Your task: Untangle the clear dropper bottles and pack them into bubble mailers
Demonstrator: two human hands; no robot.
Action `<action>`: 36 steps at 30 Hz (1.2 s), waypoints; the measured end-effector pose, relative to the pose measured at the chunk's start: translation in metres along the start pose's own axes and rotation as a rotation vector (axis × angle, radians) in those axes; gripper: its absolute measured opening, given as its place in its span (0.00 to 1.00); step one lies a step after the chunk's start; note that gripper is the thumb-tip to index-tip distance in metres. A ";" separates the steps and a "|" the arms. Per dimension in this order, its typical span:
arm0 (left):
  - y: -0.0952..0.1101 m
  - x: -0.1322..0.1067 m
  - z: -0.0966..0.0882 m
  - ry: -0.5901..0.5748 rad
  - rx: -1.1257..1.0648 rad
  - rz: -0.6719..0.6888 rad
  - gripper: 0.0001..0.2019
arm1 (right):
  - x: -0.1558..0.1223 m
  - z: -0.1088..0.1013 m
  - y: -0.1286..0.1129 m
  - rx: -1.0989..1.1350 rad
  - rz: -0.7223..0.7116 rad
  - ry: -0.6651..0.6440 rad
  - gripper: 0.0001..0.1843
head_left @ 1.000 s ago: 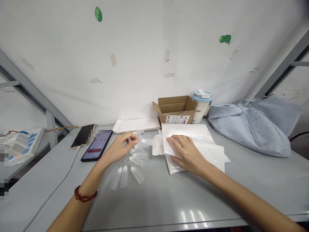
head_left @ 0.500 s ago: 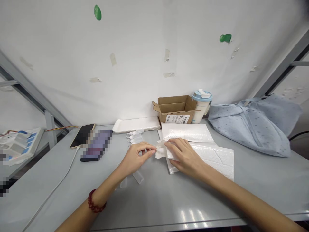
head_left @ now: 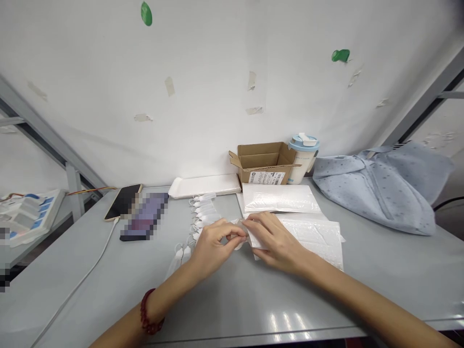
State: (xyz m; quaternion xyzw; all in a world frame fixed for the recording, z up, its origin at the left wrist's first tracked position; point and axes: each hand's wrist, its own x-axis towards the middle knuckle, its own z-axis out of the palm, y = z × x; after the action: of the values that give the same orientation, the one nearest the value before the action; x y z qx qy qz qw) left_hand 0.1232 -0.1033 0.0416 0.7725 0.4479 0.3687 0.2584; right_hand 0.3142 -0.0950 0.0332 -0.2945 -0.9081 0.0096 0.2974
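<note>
My right hand (head_left: 273, 241) is closed on the left end of a white bubble mailer (head_left: 317, 241), thumb below and fingers on top. My left hand (head_left: 219, 245) pinches thumb and forefinger together at that same end. What lies in the pinch is mostly hidden; a bit of whitish, thin material shows around the fingertips. Behind and beside my left hand lies a row of small clear plastic tags (head_left: 205, 207) with white loops. More such tags (head_left: 176, 261) lie by my left wrist. Another white mailer (head_left: 281, 197) rests just behind the held one.
At the back stand a flat white mailer stack (head_left: 205, 186), an open cardboard box (head_left: 266, 162) and a blue-lidded cup (head_left: 302, 157). A light blue cloth bag (head_left: 373, 193) lies right. Two phones, one black (head_left: 125, 200), one purple-screened (head_left: 145, 215), and a white cable (head_left: 79, 282) lie left.
My left hand has moved right, bringing its pinch up to the mailer's end. The mailer's far edge has shifted slightly left. The flared whitish flap between the hands is now mostly covered.
</note>
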 end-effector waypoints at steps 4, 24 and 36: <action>-0.001 -0.001 0.002 0.125 0.120 -0.022 0.06 | 0.001 0.000 0.000 0.002 -0.025 0.018 0.24; -0.015 0.019 -0.028 -0.073 -0.306 -0.372 0.15 | 0.003 -0.004 0.007 -0.228 0.129 -0.084 0.34; -0.113 0.037 -0.078 0.171 0.435 -0.130 0.15 | 0.002 -0.006 0.017 -0.211 0.219 -0.020 0.33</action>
State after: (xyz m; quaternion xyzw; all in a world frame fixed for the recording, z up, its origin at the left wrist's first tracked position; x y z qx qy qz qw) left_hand 0.0164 -0.0125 0.0185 0.7455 0.5858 0.3102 0.0702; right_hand 0.3252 -0.0809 0.0364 -0.4212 -0.8695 -0.0507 0.2530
